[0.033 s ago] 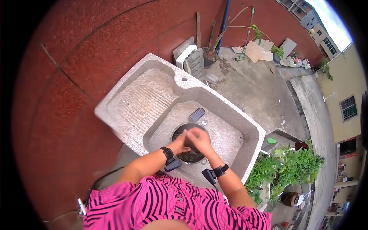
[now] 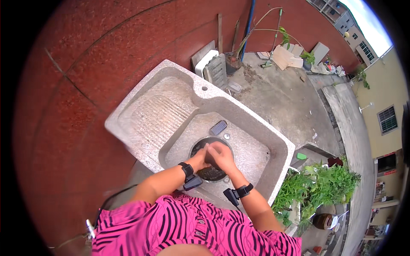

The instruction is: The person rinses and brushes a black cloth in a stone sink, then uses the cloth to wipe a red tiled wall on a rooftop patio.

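A dark round pan (image 2: 212, 173) lies in the deep basin of a grey stone sink (image 2: 273, 143). Both my hands meet over the pan's far side. My left hand (image 2: 200, 159) grips the pan's rim. My right hand (image 2: 222, 155) rests on the pan with its fingers curled, pressed against the left hand; what lies under it is hidden. Each wrist carries a black band. A small blue-grey ribbed block (image 2: 218, 127) lies on the basin floor just beyond the pan, beside a small round drain (image 2: 226, 136).
The sink's left part is a ribbed washboard (image 2: 158, 117). It stands against a red stone wall (image 2: 85, 64). Beyond it is a concrete floor with boards, a potted plant (image 2: 232, 62) and a blue pipe. Green plants (image 2: 320, 187) grow at the right.
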`<state>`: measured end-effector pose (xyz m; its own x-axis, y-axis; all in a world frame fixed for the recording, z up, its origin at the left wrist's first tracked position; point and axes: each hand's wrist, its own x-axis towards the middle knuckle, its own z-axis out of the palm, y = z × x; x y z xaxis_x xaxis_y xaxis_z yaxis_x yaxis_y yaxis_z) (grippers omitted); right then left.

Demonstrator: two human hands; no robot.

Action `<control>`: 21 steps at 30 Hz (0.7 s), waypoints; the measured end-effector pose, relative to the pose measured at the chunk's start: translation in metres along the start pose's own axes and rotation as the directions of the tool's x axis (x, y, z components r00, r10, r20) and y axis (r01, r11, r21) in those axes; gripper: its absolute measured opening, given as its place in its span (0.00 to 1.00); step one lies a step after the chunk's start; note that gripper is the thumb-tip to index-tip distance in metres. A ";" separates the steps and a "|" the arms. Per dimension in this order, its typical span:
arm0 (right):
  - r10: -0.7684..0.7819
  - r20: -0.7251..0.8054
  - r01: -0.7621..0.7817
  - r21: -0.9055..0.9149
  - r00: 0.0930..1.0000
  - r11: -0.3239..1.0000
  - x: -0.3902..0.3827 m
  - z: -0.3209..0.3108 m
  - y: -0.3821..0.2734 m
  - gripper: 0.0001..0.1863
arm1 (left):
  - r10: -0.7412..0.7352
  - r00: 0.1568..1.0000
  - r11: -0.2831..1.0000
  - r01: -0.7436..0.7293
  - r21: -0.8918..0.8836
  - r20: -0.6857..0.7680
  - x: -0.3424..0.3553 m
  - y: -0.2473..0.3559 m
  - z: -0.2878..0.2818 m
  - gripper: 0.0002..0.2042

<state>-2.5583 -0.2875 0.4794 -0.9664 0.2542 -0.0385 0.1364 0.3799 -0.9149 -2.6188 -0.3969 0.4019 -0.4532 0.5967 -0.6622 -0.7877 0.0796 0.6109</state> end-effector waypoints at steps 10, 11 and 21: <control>0.128 -0.169 -0.210 -0.690 0.977 0.693 -0.004 -0.014 0.086 0.06 | 0.391 0.907 0.784 -0.239 0.573 -0.157 0.034 -0.013 -0.012 0.23; 0.025 -0.110 -0.100 -0.749 0.994 0.655 0.000 -0.008 0.087 0.07 | 0.282 0.928 0.884 -0.152 0.443 -0.244 0.026 -0.010 -0.013 0.24; 0.612 0.458 0.041 -0.820 0.645 0.571 0.039 0.067 0.140 0.32 | 0.350 0.925 0.859 -0.252 0.445 -0.151 0.005 -0.023 -0.040 0.30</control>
<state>-2.5912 -0.2842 0.3228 -0.6392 -0.0111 -0.7690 0.2170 0.9566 -0.1942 -2.6194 -0.4280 0.3671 -0.7575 0.4590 -0.4643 -0.3769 0.2732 0.8850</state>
